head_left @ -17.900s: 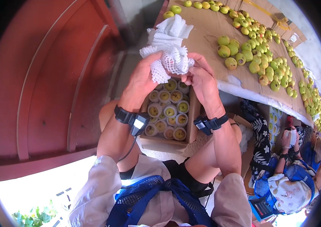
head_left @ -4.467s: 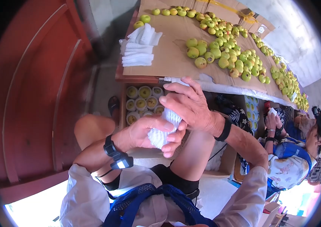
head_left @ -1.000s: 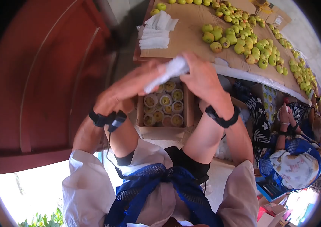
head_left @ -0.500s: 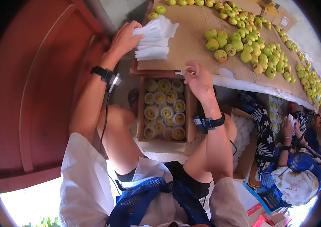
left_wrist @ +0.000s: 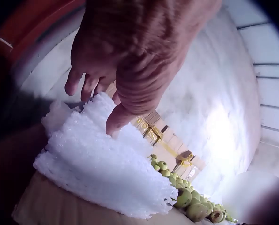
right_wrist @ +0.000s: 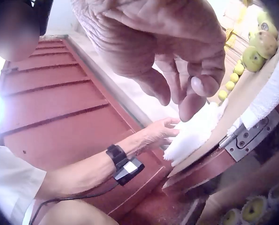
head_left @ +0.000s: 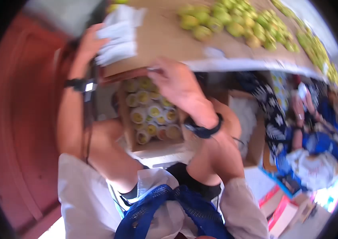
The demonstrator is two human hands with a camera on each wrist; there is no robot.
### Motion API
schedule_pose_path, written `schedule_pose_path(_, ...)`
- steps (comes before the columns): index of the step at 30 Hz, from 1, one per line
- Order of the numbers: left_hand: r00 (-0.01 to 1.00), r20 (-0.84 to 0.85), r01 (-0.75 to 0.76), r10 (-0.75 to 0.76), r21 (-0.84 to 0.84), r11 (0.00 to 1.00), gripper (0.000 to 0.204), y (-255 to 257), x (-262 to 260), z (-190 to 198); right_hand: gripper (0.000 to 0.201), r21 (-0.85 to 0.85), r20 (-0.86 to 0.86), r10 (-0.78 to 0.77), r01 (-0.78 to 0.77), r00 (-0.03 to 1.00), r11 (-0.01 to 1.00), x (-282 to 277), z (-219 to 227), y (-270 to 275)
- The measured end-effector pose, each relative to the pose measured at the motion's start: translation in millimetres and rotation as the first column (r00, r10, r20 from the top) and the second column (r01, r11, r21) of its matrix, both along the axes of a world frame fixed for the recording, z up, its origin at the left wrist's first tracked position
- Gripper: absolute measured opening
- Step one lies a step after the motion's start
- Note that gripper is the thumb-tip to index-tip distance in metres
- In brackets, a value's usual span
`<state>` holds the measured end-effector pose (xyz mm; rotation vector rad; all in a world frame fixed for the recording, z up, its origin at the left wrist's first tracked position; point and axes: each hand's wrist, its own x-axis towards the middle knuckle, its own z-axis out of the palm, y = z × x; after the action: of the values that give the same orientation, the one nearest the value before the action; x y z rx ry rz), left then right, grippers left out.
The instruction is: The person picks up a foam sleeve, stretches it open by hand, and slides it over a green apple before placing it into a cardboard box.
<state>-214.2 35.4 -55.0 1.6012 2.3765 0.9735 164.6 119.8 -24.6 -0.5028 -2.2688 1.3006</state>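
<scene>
My left hand (head_left: pixel 90 44) is at the left edge of a stack of white foam nets (head_left: pixel 121 38) on the cardboard-covered table. The left wrist view shows the hand (left_wrist: pixel 139 65) over the foam nets (left_wrist: pixel 102 154), its thumb touching them and its fingers spread loosely along the far side. My right hand (head_left: pixel 176 81) hovers by the table's front edge, above the box of net-wrapped apples (head_left: pixel 155 111). In the right wrist view, that hand (right_wrist: pixel 163 47) has loosely bent fingers with nothing visible between them.
Bare green apples (head_left: pixel 236 24) lie across the table. A red door (head_left: pixel 17 119) stands at the left. Under the table at the right is a carton of white foam (head_left: pixel 242 115). Another person (head_left: pixel 312 163) sits at the far right. A metal hinge (right_wrist: pixel 247 140) is on the table edge.
Since a second ago, the white foam piece has left my hands and my left hand has reached the stack. Over the last half second the head view has shifted; both hands keep much the same places.
</scene>
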Motion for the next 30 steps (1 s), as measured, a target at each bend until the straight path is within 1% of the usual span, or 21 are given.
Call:
schedule_pose_path(1, 0.996, -0.058, -0.069, 0.068, -0.015, 0.998, 0.062, -0.4, -1.0, 2.4, 0.016, 0.079, 0.042, -0.036, 0.033, 0.998, 0.996, -1.3, -1.6, 0.1)
schedule_pose_path(2, 0.994, -0.1, -0.041, 0.037, -0.046, 0.998, 0.065, -2.6, 0.6, 12.8, 0.016, 0.1, 0.023, -0.052, 0.049, 0.998, 0.994, -1.5, -2.0, -1.5)
schedule_pose_path(3, 0.989, -0.15, 0.007, -0.005, 0.016, 1.0, 0.062, -1.6, -15.5, 9.8, 0.013, 0.083, -0.007, -0.076, 0.077, 0.997, 0.994, 0.4, -0.9, -3.9)
schedule_pose_path(4, 0.995, -0.094, -0.013, 0.018, 0.059, 0.998, 0.061, -1.2, -20.4, 10.9, 0.011, 0.056, -0.048, -0.074, 0.077, 0.996, 0.995, 0.2, 3.2, -4.1)
schedule_pose_path(5, 0.987, -0.124, -0.098, 0.097, 0.005, 0.995, 0.059, -4.4, -7.9, 24.5, 0.011, 0.061, -0.084, -0.1, 0.105, 0.991, 0.993, -1.2, 4.3, -6.1)
schedule_pose_path(6, 0.993, -0.032, -0.115, 0.116, 0.035, 0.993, 0.056, -7.6, -11.8, 26.7, 0.012, 0.049, -0.114, -0.102, 0.109, 0.988, 0.993, -4.1, 2.9, -7.1)
schedule_pose_path(9, 0.994, 0.014, -0.106, 0.105, 0.07, 0.992, 0.049, -23.7, 0.1, 47.4, 0.013, -0.035, -0.237, -0.184, 0.181, 0.954, 0.983, -11.6, 7.5, -13.4)
schedule_pose_path(11, 0.99, 0.092, -0.107, 0.104, 0.035, 0.994, 0.046, -38.9, 25.6, 65.1, 0.013, -0.12, -0.318, -0.266, 0.24, 0.91, 0.963, -11.6, 14.9, -16.7)
schedule_pose_path(14, 0.976, 0.172, -0.116, 0.132, -0.101, 0.988, 0.043, -57.8, 104.2, 94.8, 0.013, -0.338, -0.465, -0.351, 0.204, 0.813, 0.919, -3.2, 33.3, -16.8)
schedule_pose_path(15, 0.974, 0.176, -0.113, 0.141, -0.165, 0.98, 0.043, -66.9, 132.2, 98.3, 0.014, -0.357, -0.476, -0.331, 0.165, 0.815, 0.919, 7.3, 44.9, -14.8)
schedule_pose_path(17, 0.969, 0.219, -0.074, 0.116, -0.194, 0.978, 0.04, -88.1, 196.0, 104.7, 0.015, -0.312, -0.548, -0.304, 0.146, 0.779, 0.939, 24.9, 61.5, -8.7)
schedule_pose_path(20, 0.9, 0.435, 0.144, 0.029, -0.359, 0.922, 0.036, -136.1, 216.2, 93.5, 0.016, -0.202, -0.561, -0.286, 0.207, 0.777, 0.957, 66.6, 62.1, -2.9)
schedule_pose_path(21, 0.89, 0.449, 0.116, 0.076, -0.384, 0.916, 0.033, -151.2, 219.8, 84.0, 0.016, -0.14, -0.557, -0.273, 0.235, 0.784, 0.962, 81.8, 57.7, 1.2)
schedule_pose_path(22, 0.899, 0.422, 0.065, 0.117, -0.392, 0.918, 0.03, -162.8, 228.1, 75.4, 0.017, -0.108, -0.474, -0.28, 0.26, 0.835, 0.959, 96.0, 40.7, 7.8)
schedule_pose_path(23, 0.885, 0.429, -0.007, 0.181, -0.376, 0.926, 0.024, -171.6, 242.4, 72.7, 0.015, -0.178, -0.352, -0.367, 0.323, 0.861, 0.929, 116.8, 29.4, 7.5)
schedule_pose_path(24, 0.918, 0.379, 0.004, 0.116, -0.303, 0.953, 0.023, -184.4, 242.8, 59.5, 0.016, -0.162, -0.263, -0.396, 0.365, 0.88, 0.917, 129.3, -4.7, 14.9)
schedule_pose_path(25, 0.929, 0.339, -0.05, 0.152, -0.292, 0.955, 0.023, -190.5, 249.3, 53.3, 0.017, -0.186, -0.245, -0.416, 0.379, 0.876, 0.907, 142.7, -37.6, 18.1)
schedule_pose_path(27, 0.948, 0.244, -0.147, 0.202, -0.227, 0.963, 0.022, -195.9, 263.1, 50.2, 0.008, 0.053, 0.119, -0.434, 0.431, 0.893, 0.901, 174.5, -90.8, 15.7)
schedule_pose_path(28, 0.951, 0.228, -0.158, 0.209, -0.222, 0.962, 0.022, -197.2, 265.8, 51.0, 0.016, 0.259, 0.383, -0.453, 0.378, 0.805, 0.889, 183.7, -135.6, 15.5)
schedule_pose_path(29, 0.954, 0.211, -0.167, 0.213, -0.219, 0.961, 0.022, -196.9, 267.3, 52.3, 0.02, 0.174, 0.528, -0.252, 0.188, 0.811, 0.967, 198.7, -146.7, 15.0)
schedule_pose_path(30, 0.958, 0.191, -0.17, 0.213, -0.22, 0.961, 0.022, -197.4, 267.8, 54.4, 0.025, 0.061, 0.646, -0.045, 0.007, 0.762, 0.998, 205.0, -153.6, 12.2)
